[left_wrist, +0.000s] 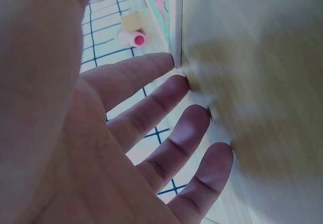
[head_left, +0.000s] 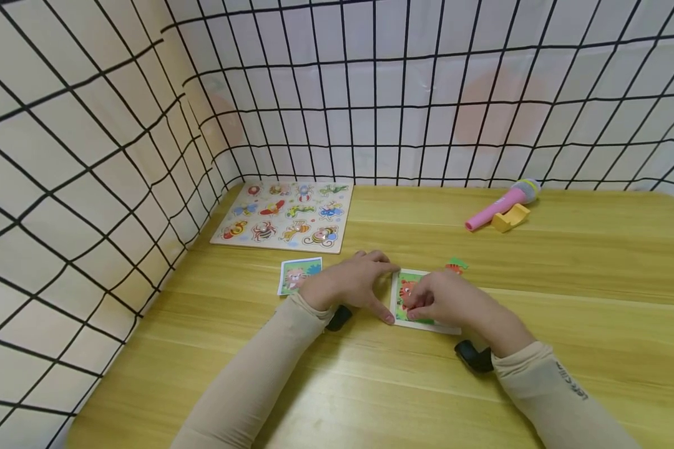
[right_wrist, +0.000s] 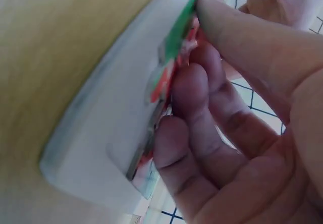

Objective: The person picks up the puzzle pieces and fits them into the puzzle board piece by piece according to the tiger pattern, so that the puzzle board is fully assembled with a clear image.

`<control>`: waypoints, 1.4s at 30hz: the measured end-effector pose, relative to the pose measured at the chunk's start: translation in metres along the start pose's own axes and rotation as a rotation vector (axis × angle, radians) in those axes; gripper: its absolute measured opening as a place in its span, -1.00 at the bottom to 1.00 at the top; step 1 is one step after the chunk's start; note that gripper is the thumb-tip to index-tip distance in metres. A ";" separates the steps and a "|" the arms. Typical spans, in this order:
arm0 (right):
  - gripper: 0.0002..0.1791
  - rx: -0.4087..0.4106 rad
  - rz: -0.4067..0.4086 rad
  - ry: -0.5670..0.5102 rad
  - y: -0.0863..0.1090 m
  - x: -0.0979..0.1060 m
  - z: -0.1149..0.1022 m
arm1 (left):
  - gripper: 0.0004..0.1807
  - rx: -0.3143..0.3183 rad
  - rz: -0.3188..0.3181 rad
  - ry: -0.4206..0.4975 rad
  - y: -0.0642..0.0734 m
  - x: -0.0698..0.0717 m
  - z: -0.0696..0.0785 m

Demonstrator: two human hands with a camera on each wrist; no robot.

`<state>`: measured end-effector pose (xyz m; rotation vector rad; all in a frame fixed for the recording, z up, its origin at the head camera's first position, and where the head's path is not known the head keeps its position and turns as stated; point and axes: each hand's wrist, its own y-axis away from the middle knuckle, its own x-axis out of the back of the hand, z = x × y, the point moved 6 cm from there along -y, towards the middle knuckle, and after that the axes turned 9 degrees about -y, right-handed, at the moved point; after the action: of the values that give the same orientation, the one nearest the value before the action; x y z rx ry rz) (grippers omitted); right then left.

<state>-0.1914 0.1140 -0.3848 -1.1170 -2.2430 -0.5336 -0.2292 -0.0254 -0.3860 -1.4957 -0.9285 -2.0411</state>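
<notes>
A small jigsaw board (head_left: 446, 329) with a pale frame and a red tiger on green lies on the table. My left hand (head_left: 356, 279) steadies its left side, thumb and index fingertip touching near the two left corners; the other fingers (left_wrist: 174, 143) are spread, fairly straight, with their tips at the table. Over the board, my right hand (head_left: 446, 299) has its fingers bent and pinches a jigsaw piece (right_wrist: 177, 36) against the pictured area, partly hidden by the fingers. A loose red-and-green jigsaw piece (head_left: 456, 266) lies just behind the right hand.
A picture card (head_left: 292, 277) with a pink animal lies left of the left hand. Farther back is a wooden insect peg puzzle (head_left: 281, 215). A pink toy microphone (head_left: 497, 209) and a yellow curved block (head_left: 510, 218) lie at the back right. Black wire mesh (head_left: 374, 112) borders the table.
</notes>
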 end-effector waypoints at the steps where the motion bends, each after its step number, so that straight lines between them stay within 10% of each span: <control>1: -0.94 0.000 -0.005 0.002 0.000 0.000 0.000 | 0.10 0.000 0.000 0.000 0.000 0.000 0.000; 14: -0.81 -0.015 -0.019 -0.101 0.006 0.008 0.001 | 0.09 0.001 -0.007 -0.002 0.001 0.000 0.001; 26: -0.56 -0.172 0.267 0.035 0.034 0.077 0.049 | 0.10 0.012 -0.039 0.014 0.000 0.000 -0.001; 42: -0.59 -0.133 0.190 0.201 0.024 0.060 0.063 | 0.09 -0.002 -0.032 0.048 0.001 -0.002 -0.006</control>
<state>-0.2202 0.1989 -0.3914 -1.2680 -1.9293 -0.6910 -0.2316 -0.0301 -0.3890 -1.4349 -0.9374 -2.0918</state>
